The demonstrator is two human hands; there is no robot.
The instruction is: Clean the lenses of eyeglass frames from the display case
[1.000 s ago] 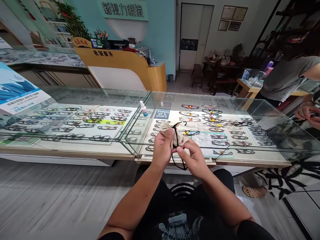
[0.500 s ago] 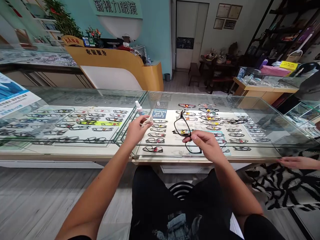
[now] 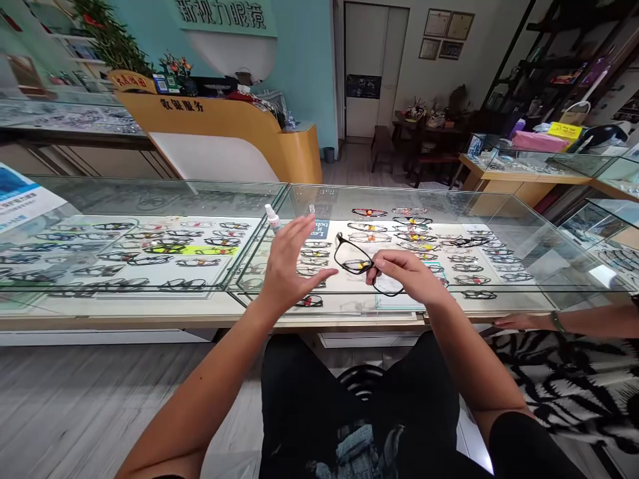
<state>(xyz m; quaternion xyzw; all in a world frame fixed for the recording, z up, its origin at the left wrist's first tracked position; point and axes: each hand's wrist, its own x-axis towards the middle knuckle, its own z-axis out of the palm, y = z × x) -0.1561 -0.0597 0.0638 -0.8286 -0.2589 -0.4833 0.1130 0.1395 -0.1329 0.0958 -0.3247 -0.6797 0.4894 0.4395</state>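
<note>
A pair of black-framed eyeglasses (image 3: 355, 271) is held over the glass display case (image 3: 344, 318). My right hand (image 3: 409, 274) is closed on it around the middle of the frame, and its fingers hide part of that frame. To the left, my left hand (image 3: 290, 263) is raised with fingers stretched and thumb apart, nothing visible in it. Just beyond those fingers a small white spray bottle (image 3: 272, 217) stands on the glass, partly covered by the hand. A small clear cap (image 3: 312, 208) lies to the bottle's right. The white cloth seen earlier is out of sight.
Rows of eyeglasses (image 3: 469, 269) lie inside the case under the glass. On the right, another person's hand (image 3: 519, 322) rests at the counter's front edge. A blue and white sign (image 3: 22, 199) stands at far left. The yellow cashier desk (image 3: 299, 150) is behind.
My left hand has let go of the white cloth and opened. The eyeglasses have tilted and shifted left in my right hand. The other person's hand has moved left along the counter edge.
</note>
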